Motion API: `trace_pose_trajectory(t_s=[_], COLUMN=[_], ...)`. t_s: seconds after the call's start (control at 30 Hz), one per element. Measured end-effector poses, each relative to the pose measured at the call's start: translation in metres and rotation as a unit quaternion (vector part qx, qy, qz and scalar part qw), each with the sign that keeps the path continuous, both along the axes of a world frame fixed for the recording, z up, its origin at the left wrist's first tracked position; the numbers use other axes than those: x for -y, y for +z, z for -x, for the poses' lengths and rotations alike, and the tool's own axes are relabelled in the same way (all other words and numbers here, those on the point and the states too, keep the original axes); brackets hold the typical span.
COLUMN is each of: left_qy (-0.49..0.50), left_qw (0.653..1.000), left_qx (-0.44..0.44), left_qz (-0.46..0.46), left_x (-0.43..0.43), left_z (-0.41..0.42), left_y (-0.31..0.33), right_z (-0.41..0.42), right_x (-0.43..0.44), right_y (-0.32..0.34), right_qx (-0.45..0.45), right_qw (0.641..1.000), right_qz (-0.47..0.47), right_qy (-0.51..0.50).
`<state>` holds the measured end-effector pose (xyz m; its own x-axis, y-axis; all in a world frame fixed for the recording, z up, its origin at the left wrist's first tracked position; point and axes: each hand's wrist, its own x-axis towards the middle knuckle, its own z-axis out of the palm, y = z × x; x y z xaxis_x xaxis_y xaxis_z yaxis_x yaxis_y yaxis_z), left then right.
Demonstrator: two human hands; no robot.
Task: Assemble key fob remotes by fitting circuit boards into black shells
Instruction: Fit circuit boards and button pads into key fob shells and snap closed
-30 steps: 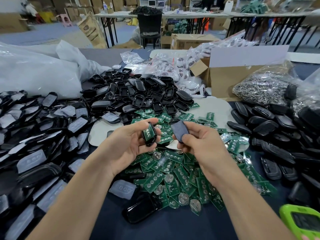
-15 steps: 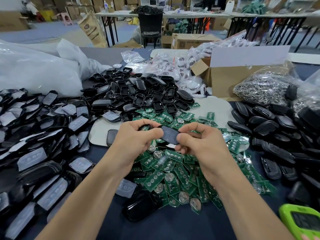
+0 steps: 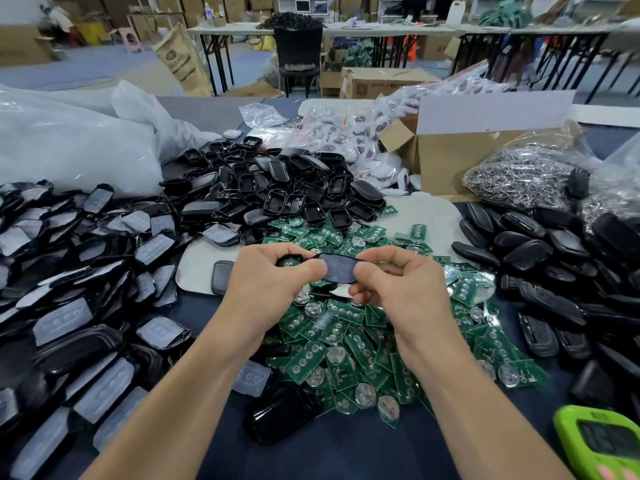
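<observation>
A black key fob shell with a translucent grey face is held flat between both hands over the pile of green circuit boards. My left hand grips its left end, thumb on top. My right hand pinches its right end with thumb and curled fingers. The underside of the fob and any board inside it are hidden by the fingers. More open black shells are heaped behind the boards.
Shell halves with grey button pads cover the left side. Closed black fobs lie in a pile on the right. Behind stand a cardboard box, a bag of metal rings and white plastic bags. A green device sits at the front right.
One second ago the left hand held a shell with a green board and the right a grey-faced cover, apart. They came together, and now both hands grip the joined piece.
</observation>
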<state>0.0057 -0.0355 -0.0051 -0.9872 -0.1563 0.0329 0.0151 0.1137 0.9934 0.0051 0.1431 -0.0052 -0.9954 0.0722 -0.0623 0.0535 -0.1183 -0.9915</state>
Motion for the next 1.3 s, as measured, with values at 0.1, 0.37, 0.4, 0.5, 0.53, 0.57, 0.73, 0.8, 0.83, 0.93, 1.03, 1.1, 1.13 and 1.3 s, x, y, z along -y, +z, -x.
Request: trace_pose_trajectory(t_s=[0.1, 0.37, 0.4, 0.5, 0.53, 0.57, 0.73, 0.8, 0.83, 0.93, 1.03, 1.1, 1.13, 1.3], left_qy=[-0.004, 0.016, 0.035, 0.097, 0.102, 0.099, 0.081, 0.032, 0.008, 0.022, 0.056, 0.028, 0.011, -0.032], left_qw=[1.000, 0.999, 0.998, 0.985, 0.975, 0.964, 0.919, 0.941, 0.952, 0.971, 0.984, 0.992, 0.995, 0.999], left_qx=[-0.009, -0.018, -0.029, -0.105, -0.143, -0.179, -0.245, -0.202, -0.175, -0.133, -0.096, -0.070, -0.059, 0.007], left_qz=[0.029, 0.042, 0.042, 0.095, 0.132, 0.170, 0.297, 0.268, 0.249, 0.200, 0.141, 0.104, 0.074, -0.029], left_x=[-0.003, -0.008, -0.009, -0.012, -0.015, -0.018, -0.021, -0.019, -0.018, -0.014, -0.009, -0.010, -0.011, -0.009], left_z=[-0.001, -0.004, -0.005, -0.010, -0.013, -0.017, -0.023, -0.021, -0.020, -0.014, -0.009, -0.007, -0.007, -0.005], left_y=[0.000, -0.001, 0.000, 0.003, 0.004, 0.004, 0.001, 0.002, 0.003, 0.004, 0.005, 0.004, 0.003, 0.004], right_z=[0.000, -0.004, -0.004, -0.004, -0.005, -0.006, -0.006, -0.005, -0.004, -0.001, -0.001, -0.002, -0.003, -0.005], right_x=[0.001, 0.006, 0.005, 0.005, 0.006, 0.007, 0.011, 0.009, 0.007, 0.004, 0.005, 0.006, 0.007, 0.009], right_y=[-0.001, -0.003, -0.003, 0.000, 0.003, 0.005, 0.008, 0.009, 0.009, 0.008, 0.006, 0.005, 0.004, 0.001], right_qx=[-0.011, -0.048, -0.038, 0.010, 0.038, 0.068, 0.133, 0.137, 0.138, 0.137, 0.108, 0.081, 0.067, 0.024], right_qw=[0.997, 0.987, 0.989, 0.998, 0.998, 0.991, 0.944, 0.939, 0.940, 0.953, 0.978, 0.988, 0.992, 0.998], right_qz=[-0.058, -0.129, -0.117, -0.033, 0.035, 0.110, 0.294, 0.309, 0.303, 0.264, 0.168, 0.116, 0.089, 0.006], right_qy=[-0.042, -0.087, -0.087, -0.050, -0.019, 0.012, 0.065, 0.068, 0.067, 0.059, 0.066, 0.063, 0.059, 0.057])
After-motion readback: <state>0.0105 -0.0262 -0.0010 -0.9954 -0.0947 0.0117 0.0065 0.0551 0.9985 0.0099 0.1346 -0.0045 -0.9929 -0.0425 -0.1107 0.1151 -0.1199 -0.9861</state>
